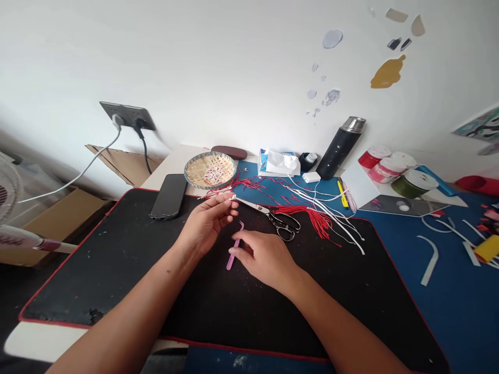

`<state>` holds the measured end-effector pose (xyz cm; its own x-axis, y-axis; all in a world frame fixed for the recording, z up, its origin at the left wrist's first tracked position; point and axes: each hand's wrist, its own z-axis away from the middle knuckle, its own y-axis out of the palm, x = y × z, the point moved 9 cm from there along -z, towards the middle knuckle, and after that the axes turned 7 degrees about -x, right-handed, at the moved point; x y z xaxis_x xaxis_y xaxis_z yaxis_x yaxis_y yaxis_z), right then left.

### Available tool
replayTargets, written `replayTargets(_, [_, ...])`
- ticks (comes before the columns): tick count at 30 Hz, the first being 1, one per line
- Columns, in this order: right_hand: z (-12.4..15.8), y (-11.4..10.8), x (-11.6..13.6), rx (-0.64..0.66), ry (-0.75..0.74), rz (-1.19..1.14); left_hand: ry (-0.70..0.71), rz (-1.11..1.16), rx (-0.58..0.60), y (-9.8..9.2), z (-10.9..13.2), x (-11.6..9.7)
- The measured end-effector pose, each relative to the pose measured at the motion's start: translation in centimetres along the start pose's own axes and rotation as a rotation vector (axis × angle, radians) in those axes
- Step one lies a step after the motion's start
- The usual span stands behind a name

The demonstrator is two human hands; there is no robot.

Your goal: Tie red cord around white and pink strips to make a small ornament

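Observation:
My left hand (212,221) pinches a tiny white and red piece (233,197) between thumb and forefinger, above the black mat (128,265). Close by on the right, my right hand (263,257) has its thumb and forefinger on pink tweezers (234,254), whose bent tip points away from me. Metal scissors (283,224) lie just beyond both hands, blades toward the left. Red cords (322,223) and long white cords (335,208) lie to their right. A woven basket (189,179) behind my left hand holds small red and white pieces.
A phone (169,197) lies at the left of the mat. Behind are a brown case (229,151), a tissue pack (278,162) and a black flask (341,148). Thread spools (414,187), a yellow pen (343,194) and paper scraps are on the right.

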<state>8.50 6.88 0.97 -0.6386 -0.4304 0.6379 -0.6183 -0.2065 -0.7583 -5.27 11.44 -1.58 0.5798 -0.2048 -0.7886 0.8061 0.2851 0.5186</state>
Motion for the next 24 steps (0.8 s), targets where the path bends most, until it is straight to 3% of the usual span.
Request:
replayTargets(18, [0.8,-0.5,-0.6,0.028,-0.018,0.160,0.172,-0.316,0.109,1.3,0.7,-0.3])
replayTargets(24, [1.1,-0.3,0.2,0.056,-0.067,0.239,0.243,-0.368,0.159,1.9,0.9,-0.3])
